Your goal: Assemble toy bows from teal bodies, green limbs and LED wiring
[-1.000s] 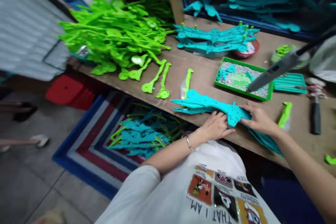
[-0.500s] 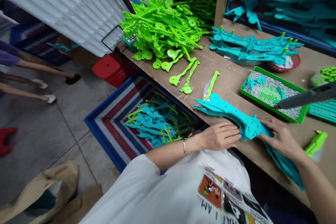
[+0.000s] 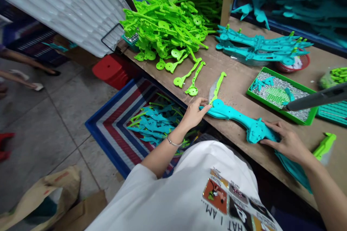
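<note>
A long turquoise plastic toy part [image 3: 237, 114] lies along the front edge of the bench, with a round disc near its left end. My left hand [image 3: 195, 112] grips that left end between thumb and fingers. Farther right, my right hand [image 3: 288, 144] is closed around the same part, just past its wide, lumpy middle. Its lower right end runs down under my right wrist. Touching the disc end is a lime-green piece with a grey blade [image 3: 217, 88]. A similar green piece [image 3: 325, 146] lies beside my right forearm.
A heap of lime-green parts [image 3: 165, 25] covers the bench's back left. Stacked turquoise parts [image 3: 260, 47] lie behind a green tray of small metal pieces [image 3: 300, 112]. A dark rod-shaped tool [image 3: 317, 97] juts over the tray. Below left stands a striped bin [image 3: 108, 122] of parts.
My left hand has moved left from the middle of the turquoise part to its far left end, where the tips have closed together. My right hand has stayed nearly in place.
</note>
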The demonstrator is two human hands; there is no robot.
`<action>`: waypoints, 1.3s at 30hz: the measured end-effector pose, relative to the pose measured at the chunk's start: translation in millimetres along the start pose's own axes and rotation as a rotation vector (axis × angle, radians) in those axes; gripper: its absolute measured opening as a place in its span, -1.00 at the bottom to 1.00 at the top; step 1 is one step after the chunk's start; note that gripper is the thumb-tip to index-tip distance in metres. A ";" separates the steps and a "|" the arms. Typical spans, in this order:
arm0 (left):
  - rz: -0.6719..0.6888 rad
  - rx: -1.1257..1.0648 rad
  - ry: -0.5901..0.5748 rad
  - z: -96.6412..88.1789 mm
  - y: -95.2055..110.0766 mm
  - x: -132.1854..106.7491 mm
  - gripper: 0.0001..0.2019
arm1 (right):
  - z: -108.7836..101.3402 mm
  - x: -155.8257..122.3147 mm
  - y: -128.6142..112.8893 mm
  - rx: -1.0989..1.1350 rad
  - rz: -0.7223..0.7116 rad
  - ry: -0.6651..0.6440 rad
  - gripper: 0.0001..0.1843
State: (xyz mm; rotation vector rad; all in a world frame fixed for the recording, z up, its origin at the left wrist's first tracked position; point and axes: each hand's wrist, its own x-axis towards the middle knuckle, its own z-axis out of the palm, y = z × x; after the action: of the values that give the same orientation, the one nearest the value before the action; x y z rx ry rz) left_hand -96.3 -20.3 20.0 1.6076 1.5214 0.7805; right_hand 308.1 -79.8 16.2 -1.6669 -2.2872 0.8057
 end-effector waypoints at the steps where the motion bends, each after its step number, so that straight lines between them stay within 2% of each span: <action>1: -0.012 -0.022 -0.025 0.2 -2.2 0.9 -0.63 | 0.4 -0.3 0.2 0.004 0.001 -0.006 -0.18; 5: -0.043 -0.013 -0.135 -10.5 0.4 12.8 -0.55 | -4.4 -1.1 -7.2 0.015 0.026 -0.044 -0.15; 8: -0.006 0.254 -0.128 -22.5 14.4 34.3 -0.52 | -16.1 -9.3 -25.9 -0.030 0.036 0.049 -0.14; 11: -0.021 0.470 -0.142 -23.6 27.6 58.7 -0.47 | -24.3 -28.6 -56.0 -0.009 0.091 0.200 -0.32; 13: -0.058 0.491 -0.234 -17.0 29.8 71.2 -0.42 | -21.1 -43.1 -77.9 0.132 0.176 0.159 -0.50; 15: -0.081 0.444 -0.291 -8.3 25.8 78.7 -0.38 | -9.8 -54.2 -95.4 0.312 0.240 0.070 -0.64; 17: -0.101 0.344 -0.300 -2.5 18.7 80.9 -0.28 | 7.5 -60.5 -104.8 0.441 0.292 0.043 -0.73; 19: -0.134 0.232 -0.316 -2.3 13.9 79.0 -0.19 | 27.1 -63.5 -106.1 0.535 0.376 0.082 -0.70; 21: -0.134 0.208 -0.300 -5.3 17.5 74.5 -0.14 | 45.6 -64.9 -103.8 0.680 0.494 0.133 -0.65; 23: -0.014 0.302 -0.196 -4.6 33.4 69.3 -0.17 | 60.4 -64.8 -103.5 0.918 0.607 0.191 -0.59; 25: 0.216 0.412 -0.079 7.9 60.6 64.9 -0.29 | 70.0 -62.3 -107.8 1.183 0.690 0.254 -0.49; 26: 0.316 0.406 -0.114 19.7 76.5 63.4 -0.40 | 73.0 -60.0 -111.4 1.301 0.718 0.287 -0.45; 28: 0.473 0.359 -0.341 53.0 106.9 62.5 -0.56 | 76.8 -53.7 -119.6 1.488 0.758 0.345 -0.41; 29: 0.504 0.349 -0.464 72.2 119.0 63.2 -0.54 | 78.1 -50.0 -123.4 1.568 0.776 0.371 -0.43; 31: 0.484 0.351 -0.731 109.2 133.2 67.4 -0.47 | 80.2 -42.9 -129.5 1.712 0.801 0.434 -0.49; 33: 0.446 0.398 -0.946 136.4 134.1 74.2 -0.51 | 81.8 -36.8 -133.0 1.834 0.790 0.511 -0.57; 35: 0.430 0.417 -1.039 149.5 126.7 81.0 -0.61 | 82.8 -31.6 -134.5 1.919 0.752 0.591 -0.64; 37: 0.417 0.367 -1.051 151.8 117.2 85.5 -0.66 | 83.0 -26.6 -135.0 1.964 0.730 0.639 -0.68; 39: 0.386 0.276 -1.048 149.7 109.2 87.4 -0.63 | 83.1 -21.1 -135.2 1.978 0.740 0.667 -0.69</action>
State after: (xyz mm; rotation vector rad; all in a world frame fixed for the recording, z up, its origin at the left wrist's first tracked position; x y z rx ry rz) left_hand 95.9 49.7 30.1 2.0507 0.5715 -0.1532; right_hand 166.6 -154.2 22.5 -1.0966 0.1544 1.4188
